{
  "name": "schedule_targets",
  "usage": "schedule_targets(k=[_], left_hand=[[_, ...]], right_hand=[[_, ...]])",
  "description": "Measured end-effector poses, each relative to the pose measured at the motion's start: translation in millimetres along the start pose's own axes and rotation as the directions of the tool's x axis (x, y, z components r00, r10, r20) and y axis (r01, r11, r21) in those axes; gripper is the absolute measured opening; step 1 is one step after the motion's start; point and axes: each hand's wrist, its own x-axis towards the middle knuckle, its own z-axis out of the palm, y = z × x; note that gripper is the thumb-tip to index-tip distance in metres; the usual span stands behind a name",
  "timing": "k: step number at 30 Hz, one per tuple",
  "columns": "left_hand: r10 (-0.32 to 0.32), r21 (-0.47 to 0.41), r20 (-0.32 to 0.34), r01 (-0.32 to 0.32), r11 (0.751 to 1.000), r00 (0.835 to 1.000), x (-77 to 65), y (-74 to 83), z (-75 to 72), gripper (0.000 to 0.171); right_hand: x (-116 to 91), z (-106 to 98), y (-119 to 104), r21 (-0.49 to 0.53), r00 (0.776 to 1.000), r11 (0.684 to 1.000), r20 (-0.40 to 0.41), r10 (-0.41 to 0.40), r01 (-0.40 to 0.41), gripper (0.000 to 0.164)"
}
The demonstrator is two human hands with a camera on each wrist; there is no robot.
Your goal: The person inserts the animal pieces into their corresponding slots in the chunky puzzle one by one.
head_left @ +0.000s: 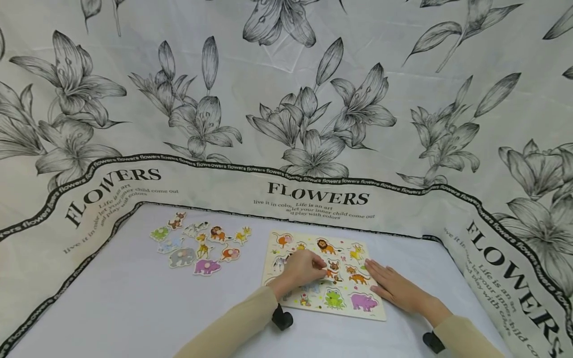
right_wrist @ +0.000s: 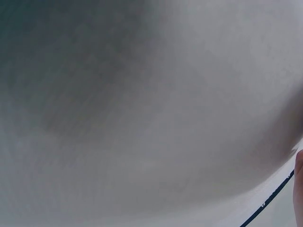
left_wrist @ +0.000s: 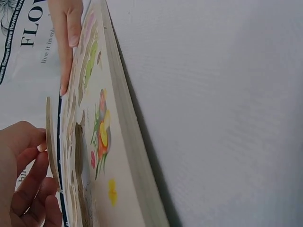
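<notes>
My left hand [head_left: 301,271] is over the middle of the wooden animal puzzle board [head_left: 309,309], its thumb and forefinger pinching a thin puzzle piece [left_wrist: 52,146]. The piece stands nearly edge-on in the left wrist view, just above the board's face; its picture is mostly hidden. At the board's right edge, my right hand [head_left: 398,288] rests with fingers straight, fingertips on the border near the yellow deer picture [head_left: 356,253]. The tiger picture [head_left: 357,275] and purple hippo picture [head_left: 364,302] lie beside it. The right wrist view is mostly pale blurred cloth.
Several loose animal pieces lie in a group on the white table [head_left: 112,298] at the left, among them a purple hippo piece [head_left: 207,267], a grey elephant piece [head_left: 181,257] and a lion piece [head_left: 219,233]. A flower-printed cloth [head_left: 313,199] rises behind the table and along its sides.
</notes>
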Motion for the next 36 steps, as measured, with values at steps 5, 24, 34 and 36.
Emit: schedule_targets(k=[5, 24, 34, 36], left_hand=[[0.025, 0.025, 0.001, -0.025, 0.999, 1.000, 7.2, 1.7, 6.1, 0.012], [-0.023, 0.079, 0.100, 0.015, 0.997, 0.995, 34.4, 27.1, 24.4, 0.011], [-0.022, 0.096, 0.124, 0.010, 0.995, 0.992, 40.0, 32.4, 36.5, 0.011], [-0.018, 0.099, 0.126, 0.005, 0.995, 0.992, 40.4, 33.9, 38.0, 0.011]], right_hand=[[-0.5, -0.6, -1.1, 0.000, 1.000, 1.000, -0.006, -0.006, 0.006, 0.067], [1.4, -3.1, -0.9, -0.004, 0.999, 1.000, 0.027, 0.016, -0.016, 0.069], [0.9, -4.4, -2.7, -0.011, 1.000, 1.000, 0.025, 0.011, -0.011, 0.068], [0.9, -4.1, -2.2, -0.016, 1.000, 1.000, 0.014, 0.002, -0.002, 0.068]])
